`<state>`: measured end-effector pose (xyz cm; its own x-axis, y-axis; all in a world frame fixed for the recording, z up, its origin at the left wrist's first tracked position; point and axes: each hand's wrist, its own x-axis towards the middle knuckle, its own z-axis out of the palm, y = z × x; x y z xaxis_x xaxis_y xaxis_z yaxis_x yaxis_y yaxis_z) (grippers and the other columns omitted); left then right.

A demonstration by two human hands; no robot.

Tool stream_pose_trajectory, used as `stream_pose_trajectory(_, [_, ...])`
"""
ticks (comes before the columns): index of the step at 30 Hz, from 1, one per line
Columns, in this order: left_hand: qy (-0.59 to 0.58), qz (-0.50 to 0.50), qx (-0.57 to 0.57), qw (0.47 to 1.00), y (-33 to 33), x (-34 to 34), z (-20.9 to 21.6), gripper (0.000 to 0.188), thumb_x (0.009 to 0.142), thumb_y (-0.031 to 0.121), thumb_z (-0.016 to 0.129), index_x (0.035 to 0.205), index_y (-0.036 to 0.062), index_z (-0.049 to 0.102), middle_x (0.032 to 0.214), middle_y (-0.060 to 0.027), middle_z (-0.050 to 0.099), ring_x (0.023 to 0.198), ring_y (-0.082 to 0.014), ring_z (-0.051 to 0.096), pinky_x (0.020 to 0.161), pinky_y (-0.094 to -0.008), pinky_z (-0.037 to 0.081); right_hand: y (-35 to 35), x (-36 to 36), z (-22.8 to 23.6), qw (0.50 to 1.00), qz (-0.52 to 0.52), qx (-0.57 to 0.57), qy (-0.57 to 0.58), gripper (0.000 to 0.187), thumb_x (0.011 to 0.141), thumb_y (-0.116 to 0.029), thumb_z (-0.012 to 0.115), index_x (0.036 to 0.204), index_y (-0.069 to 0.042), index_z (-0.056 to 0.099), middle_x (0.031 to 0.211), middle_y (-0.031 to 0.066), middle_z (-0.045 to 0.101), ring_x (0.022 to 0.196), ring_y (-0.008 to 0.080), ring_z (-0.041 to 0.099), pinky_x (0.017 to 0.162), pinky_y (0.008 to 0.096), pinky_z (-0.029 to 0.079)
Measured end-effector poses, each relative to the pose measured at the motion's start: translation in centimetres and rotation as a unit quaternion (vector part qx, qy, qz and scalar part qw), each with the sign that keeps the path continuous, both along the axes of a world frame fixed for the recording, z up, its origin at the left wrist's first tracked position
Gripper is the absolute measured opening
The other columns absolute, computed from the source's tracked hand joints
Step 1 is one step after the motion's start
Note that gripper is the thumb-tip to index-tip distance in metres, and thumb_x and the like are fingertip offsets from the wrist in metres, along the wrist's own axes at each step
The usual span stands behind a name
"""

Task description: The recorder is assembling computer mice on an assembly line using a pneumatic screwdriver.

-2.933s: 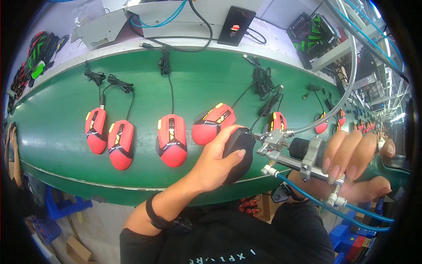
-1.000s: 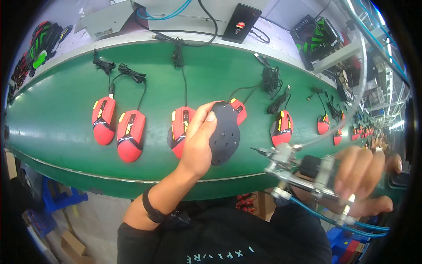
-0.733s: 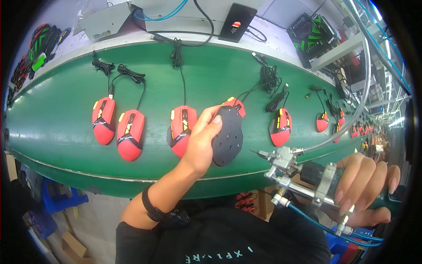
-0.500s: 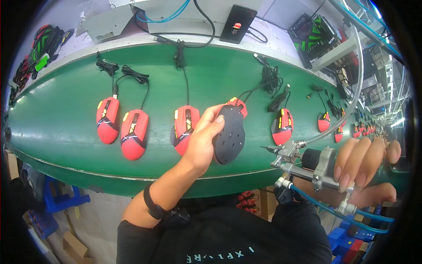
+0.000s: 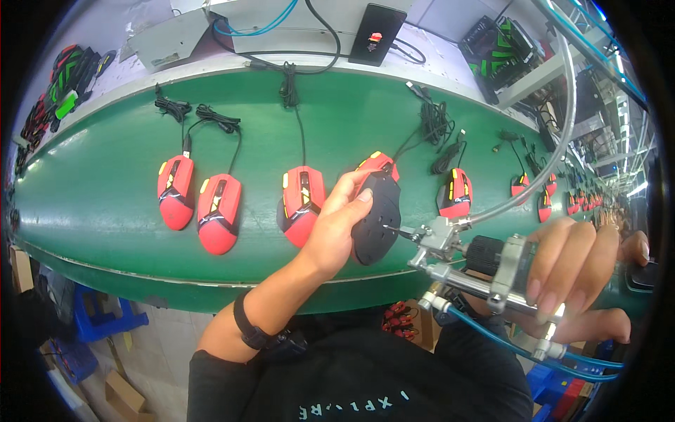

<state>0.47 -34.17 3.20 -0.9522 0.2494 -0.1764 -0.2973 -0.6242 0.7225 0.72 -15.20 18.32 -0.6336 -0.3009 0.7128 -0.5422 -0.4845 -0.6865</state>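
Note:
My left hand [image 5: 336,232] grips a computer mouse [image 5: 376,228] over the belt, its black underside turned up toward the right. Behind its upper end shows a red mouse part with yellow buttons [image 5: 376,162]; whether it belongs to the same mouse I cannot tell. My right hand [image 5: 573,271] is closed around a metal pneumatic screwdriver [image 5: 485,271] with a black knob, blue air tubes and a see-through hose. The driver's thin dark tip reaches the mouse's underside near its middle. A red-and-black mouse [image 5: 302,204] lies just left of my left hand.
Two red mice [image 5: 219,214] lie farther left on the green conveyor belt [image 5: 91,190]. Another mouse [image 5: 456,193] sits behind the screwdriver, with several more receding right. Coiled black cables [image 5: 436,123] lie behind them. A dark phone-like screen [image 5: 377,35] leans at the back.
The screwdriver has moved left in my right hand, so its tip now meets the mouse's underside. My left hand and the mouse have shifted slightly right.

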Motion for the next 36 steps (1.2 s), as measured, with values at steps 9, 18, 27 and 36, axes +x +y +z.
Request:
stream_pose_trajectory(9, [0.013, -0.021, 0.017, 1.000, -0.5, 0.5, 0.6, 0.044, 0.102, 0.021, 0.045, 0.140, -0.0012, 0.039, 0.128, -0.0112, 0.054, 0.117, -0.0174, 0.054, 0.102, -0.0320, 0.042, -2.7, -0.4, -0.6, 0.999, -0.013, -0.021, 0.044, 0.059, 0.098, -0.043, 0.058, 0.136, -0.001, 0.040, 0.081, 0.0037, 0.054, 0.068, 0.0149, 0.057, 0.064, 0.0276, 0.054])
stream_pose_trajectory(18, [0.000, -0.053, 0.022, 0.998, -1.0, 0.8, 1.1, 0.044, 0.103, 0.022, 0.044, 0.141, -0.0005, 0.039, 0.129, -0.0112, 0.053, 0.118, -0.0174, 0.053, 0.103, -0.0321, 0.041, -3.6, -0.3, -0.4, 0.997, -0.012, -0.062, 0.032, 0.059, 0.094, -0.039, 0.065, 0.133, 0.000, 0.042, 0.081, 0.0030, 0.055, 0.064, 0.0148, 0.058, 0.058, 0.0259, 0.053])
stream_pose_trajectory(27, [0.017, -0.051, 0.001, 0.999, -1.4, 1.0, 0.6, 0.045, 0.103, 0.024, 0.045, 0.141, 0.0011, 0.039, 0.128, -0.0103, 0.053, 0.118, -0.0167, 0.053, 0.101, -0.0315, 0.042, -4.2, -0.2, -0.6, 0.997, -0.032, -0.054, 0.052, 0.058, 0.095, -0.039, 0.064, 0.132, 0.000, 0.041, 0.080, 0.0031, 0.056, 0.063, 0.0150, 0.058, 0.054, 0.0244, 0.052])
stream_pose_trajectory(36, [0.023, -0.036, -0.009, 0.999, -1.3, 1.2, 0.6, 0.045, 0.103, 0.025, 0.044, 0.141, 0.0012, 0.040, 0.128, -0.0101, 0.054, 0.117, -0.0165, 0.053, 0.102, -0.0314, 0.041, -4.9, -1.0, -0.8, 0.997, 0.004, -0.046, 0.058, 0.058, 0.095, -0.040, 0.064, 0.130, -0.002, 0.040, 0.077, 0.0041, 0.056, 0.061, 0.0171, 0.060, 0.048, 0.0302, 0.053])
